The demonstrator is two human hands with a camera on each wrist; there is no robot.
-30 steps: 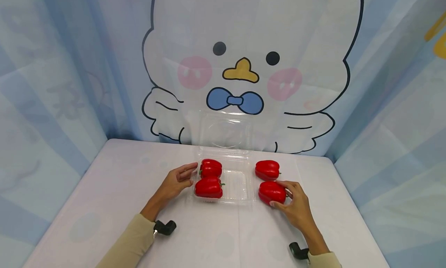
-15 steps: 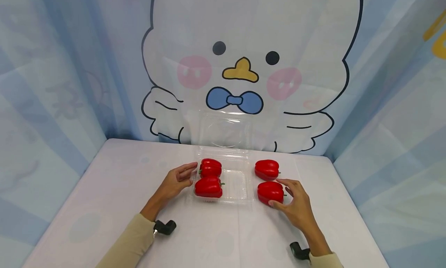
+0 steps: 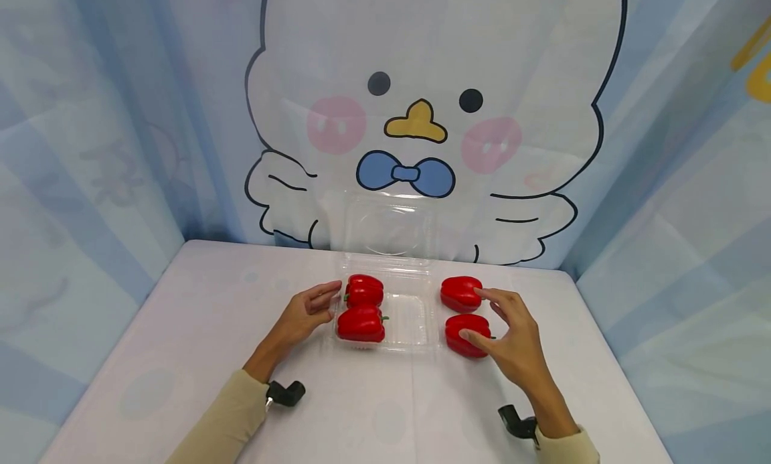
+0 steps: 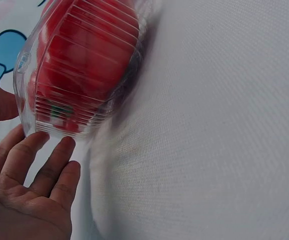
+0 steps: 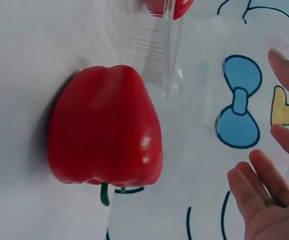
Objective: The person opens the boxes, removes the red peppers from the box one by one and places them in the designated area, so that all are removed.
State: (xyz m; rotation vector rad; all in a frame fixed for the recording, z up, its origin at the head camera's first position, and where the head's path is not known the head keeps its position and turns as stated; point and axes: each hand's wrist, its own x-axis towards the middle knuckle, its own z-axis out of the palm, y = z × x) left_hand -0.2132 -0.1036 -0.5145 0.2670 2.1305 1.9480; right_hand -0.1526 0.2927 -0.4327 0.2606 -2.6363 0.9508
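Two red bell peppers, a rear one and a front one, lie in the left half of a clear plastic clamshell container. My left hand is at its left wall, relaxed fingertips at the ribbed side and the thumb near the rim. Right of the container, two more red bell peppers lie on the table, one behind and one in front. My right hand hovers over the front pepper, fingers spread and apart from it in the right wrist view, holding nothing.
The container's lid stands raised at the back, in front of a curtain printed with a white cartoon bird. A white cloth covers the table. A dark wrist camera mount sits at the left cuff.
My right hand has let go of the front loose pepper and risen above it, its fingertips shifting toward the rear pepper. My left hand and the container have stayed put.
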